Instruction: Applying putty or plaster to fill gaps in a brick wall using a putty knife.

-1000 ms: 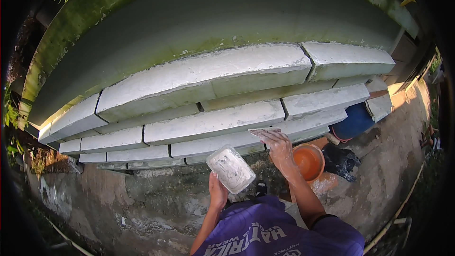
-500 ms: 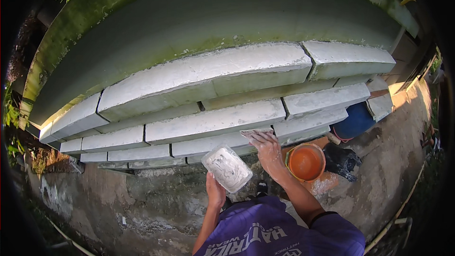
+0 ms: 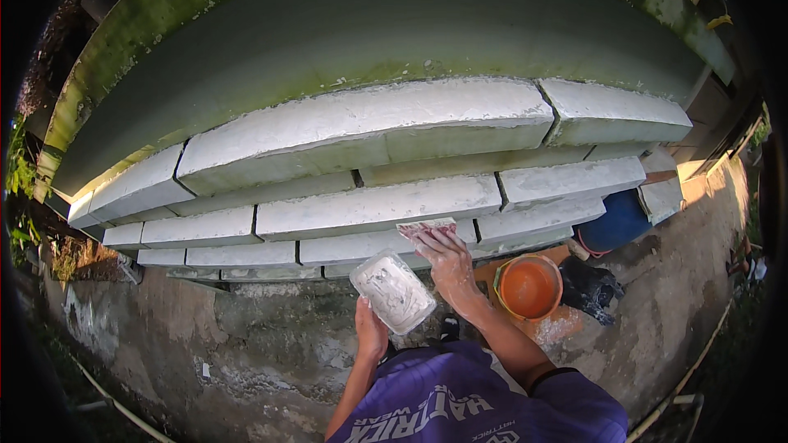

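My left hand (image 3: 371,326) grips the lower left side of a clear rectangular plastic tub (image 3: 395,292) holding greyish-white paste. My right hand (image 3: 447,267), smeared with white, is closed on a flat, paste-coated spreader (image 3: 424,227). The spreader lies over the white lower ledge blocks (image 3: 353,248), above and right of the tub; I cannot tell whether it touches them. Higher up, longer whitened blocks (image 3: 369,119) run along the wall, split by dark gaps. Their front faces are greenish.
An orange bucket (image 3: 528,287) stands on a board right of my right forearm, beside a crumpled black bag (image 3: 591,289). A blue tub (image 3: 611,226) sits by the ledge's right end. A stained concrete floor (image 3: 263,344) spreads below.
My right hand has moved left with the spreader, closer to the tub. My left hand and the tub have hardly moved. The view has shifted slightly.
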{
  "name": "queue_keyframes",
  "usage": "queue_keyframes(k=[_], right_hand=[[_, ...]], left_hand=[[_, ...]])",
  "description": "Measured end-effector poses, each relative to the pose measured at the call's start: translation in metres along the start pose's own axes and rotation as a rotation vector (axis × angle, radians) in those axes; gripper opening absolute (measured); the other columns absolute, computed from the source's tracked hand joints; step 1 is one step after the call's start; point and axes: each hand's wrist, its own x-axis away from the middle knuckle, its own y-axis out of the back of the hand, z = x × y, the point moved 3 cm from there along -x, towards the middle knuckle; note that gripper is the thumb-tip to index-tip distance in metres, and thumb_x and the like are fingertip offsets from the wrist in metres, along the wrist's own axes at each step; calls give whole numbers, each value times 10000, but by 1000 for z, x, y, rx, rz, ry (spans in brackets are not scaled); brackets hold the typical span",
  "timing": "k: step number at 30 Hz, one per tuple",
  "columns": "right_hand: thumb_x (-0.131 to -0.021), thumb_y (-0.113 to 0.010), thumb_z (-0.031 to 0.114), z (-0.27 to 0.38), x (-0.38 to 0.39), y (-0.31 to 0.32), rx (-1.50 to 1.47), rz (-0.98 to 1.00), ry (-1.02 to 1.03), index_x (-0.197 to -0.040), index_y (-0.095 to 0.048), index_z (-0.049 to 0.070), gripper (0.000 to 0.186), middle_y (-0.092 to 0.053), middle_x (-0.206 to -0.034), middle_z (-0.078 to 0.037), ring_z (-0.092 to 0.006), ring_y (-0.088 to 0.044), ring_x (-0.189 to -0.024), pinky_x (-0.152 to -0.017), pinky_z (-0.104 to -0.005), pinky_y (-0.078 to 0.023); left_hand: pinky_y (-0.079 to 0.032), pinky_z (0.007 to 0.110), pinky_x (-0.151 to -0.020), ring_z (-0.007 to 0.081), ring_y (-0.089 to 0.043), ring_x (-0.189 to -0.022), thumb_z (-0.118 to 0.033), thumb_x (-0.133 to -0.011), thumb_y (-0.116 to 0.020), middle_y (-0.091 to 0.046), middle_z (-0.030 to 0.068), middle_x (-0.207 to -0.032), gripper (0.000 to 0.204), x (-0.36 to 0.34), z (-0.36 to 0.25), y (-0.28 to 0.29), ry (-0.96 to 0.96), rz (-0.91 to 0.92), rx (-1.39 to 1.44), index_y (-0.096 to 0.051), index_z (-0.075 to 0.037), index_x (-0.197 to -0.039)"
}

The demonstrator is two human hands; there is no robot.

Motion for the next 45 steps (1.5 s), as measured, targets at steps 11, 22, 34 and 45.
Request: queue_keyframes(k=[11,22,34,45], right_hand=[[-838,-553,-1,-3,1,-21,121,-35,-5,-1282,-655,93,466,-626,-1339,-92,-331,-529,-1288,-1142,-489,-336],[-809,-609,44,34,-23,-11,-49,-143,132,-1231,-679,86,430,-642,-1313,-72,-260,-583,-1229,-1041,-429,-448],[-842,-544,37,12,-7,-28,11,61,69,-1262,-626,7,429,-584,-1376,-153,-300,-518,-1317,-1128,-409,-385],[-844,-541,-10,-37,-25,-26,174,-34,1,-1301,-642,132,490,-596,-1370,-120,-353,-507,-1305,-1173,-486,-304]], left_hand=[[-359,444,-1143,261,-484,-1330,-346,-1084,-342,-491,130,-1444,495,4,3,-2,10,-1,-34,-370,-18,-1454],[-334,443,-1157,267,-456,-1354,-334,-1086,-319,-467,138,-1466,500,4,2,-3,0,20,-61,-359,-4,-1460],[-335,456,-1160,287,-446,-1365,-335,-1082,-291,-448,152,-1478,511,10,9,19,8,-10,-47,-341,-12,-1476],[-369,439,-1138,261,-481,-1332,-323,-1082,-354,-477,130,-1447,470,6,10,12,24,27,-28,-368,-30,-1450]])
